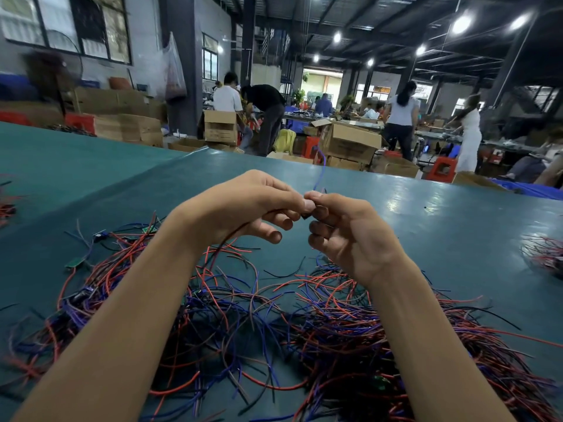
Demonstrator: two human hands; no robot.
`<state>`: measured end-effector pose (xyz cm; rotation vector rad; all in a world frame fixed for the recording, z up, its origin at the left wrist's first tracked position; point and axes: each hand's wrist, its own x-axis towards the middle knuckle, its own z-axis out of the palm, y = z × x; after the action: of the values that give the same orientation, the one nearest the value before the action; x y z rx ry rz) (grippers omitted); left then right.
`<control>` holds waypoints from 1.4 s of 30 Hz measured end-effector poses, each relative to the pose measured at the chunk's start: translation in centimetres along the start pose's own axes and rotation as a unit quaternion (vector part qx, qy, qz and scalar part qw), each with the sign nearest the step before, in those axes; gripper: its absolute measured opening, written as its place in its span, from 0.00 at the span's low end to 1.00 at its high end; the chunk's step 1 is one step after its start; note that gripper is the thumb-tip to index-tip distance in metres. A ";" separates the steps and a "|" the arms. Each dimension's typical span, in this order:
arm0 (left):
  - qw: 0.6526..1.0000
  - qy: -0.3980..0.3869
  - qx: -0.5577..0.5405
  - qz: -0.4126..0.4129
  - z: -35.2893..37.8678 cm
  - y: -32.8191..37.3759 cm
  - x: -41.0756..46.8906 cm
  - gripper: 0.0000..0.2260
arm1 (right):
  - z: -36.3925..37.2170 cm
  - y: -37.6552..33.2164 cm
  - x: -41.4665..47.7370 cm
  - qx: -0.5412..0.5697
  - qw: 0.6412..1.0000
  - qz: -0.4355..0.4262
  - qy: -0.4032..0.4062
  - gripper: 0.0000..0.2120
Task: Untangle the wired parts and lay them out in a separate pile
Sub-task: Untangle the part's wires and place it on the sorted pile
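Your left hand (243, 205) and right hand (347, 233) pinch one wired part (306, 215) together, grip closed, above tabletop (426, 208). Tangled heap (274, 324) at 6 o'clock largely unsorted. Separate pile not identifiable; most work remains.

A green table cover (426, 208) is spread over the work surface. Beyond its far edge, cardboard boxes (350, 144) are stacked on the floor, some with flaps open. Red stools (441, 170) are set among them. Several workers (402, 117) are seen standing or bending at tables farther back. Windows (70, 22) are set in the left wall, and ceiling lamps (461, 24) are lit overhead.
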<state>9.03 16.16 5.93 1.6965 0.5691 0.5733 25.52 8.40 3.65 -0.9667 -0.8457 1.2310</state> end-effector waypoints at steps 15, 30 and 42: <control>0.996 -0.028 0.084 0.014 0.2 -0.2 -0.2 0.14 | -1.3 -0.5 -0.3 -0.035 0.999 -0.016 -0.026 0.10; 0.994 -0.090 0.053 -0.014 1.2 0.0 -0.2 0.14 | -2.4 -1.7 -0.4 -0.167 0.949 -0.197 0.182 0.11; 0.985 -0.138 0.095 -0.032 1.3 0.4 -0.7 0.08 | -5.3 -3.0 -0.8 -0.124 0.942 -0.163 0.267 0.08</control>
<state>9.38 14.61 6.07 1.8914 0.4875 0.2356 31.35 6.69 4.43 -1.2319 -0.6950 0.5409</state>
